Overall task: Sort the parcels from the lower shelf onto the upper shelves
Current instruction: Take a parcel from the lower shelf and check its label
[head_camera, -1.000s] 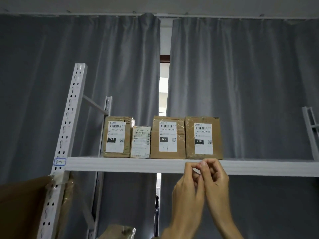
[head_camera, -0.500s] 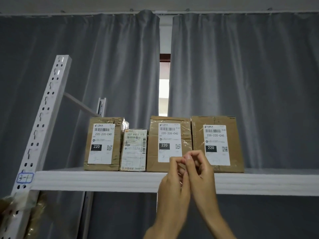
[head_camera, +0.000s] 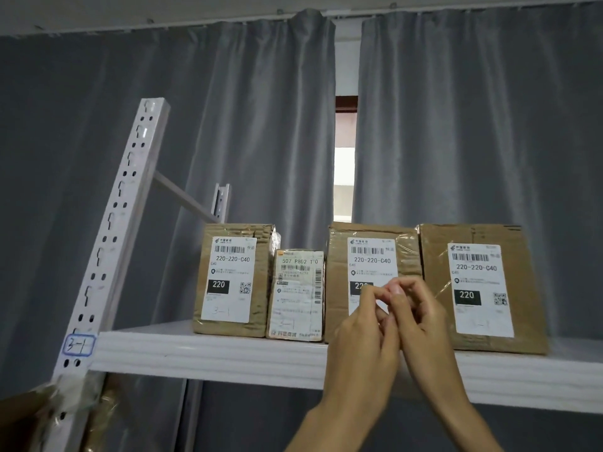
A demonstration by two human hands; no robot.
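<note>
Four brown parcels with white labels stand in a row on the white upper shelf point(head_camera: 212, 353): a left box point(head_camera: 235, 282), a small parcel point(head_camera: 297, 295), a third box point(head_camera: 368, 252) and a right box point(head_camera: 483, 288). My left hand point(head_camera: 359, 350) and my right hand point(head_camera: 424, 327) are raised together in front of the third box. Their curled fingertips meet each other. No parcel is in either hand, and I see nothing held between the fingers.
A white perforated upright point(head_camera: 120, 230) leans at the left, with a handwritten tag "3-1" point(head_camera: 78, 345) at shelf height. Brown cardboard wrapped in tape point(head_camera: 19, 422) shows at the bottom left. Grey curtains point(head_camera: 473, 125) hang behind the rack.
The view has come closer to the shelf and tilted up. Both hands have risen from the shelf edge to the front of the third box, still joined at the fingertips.
</note>
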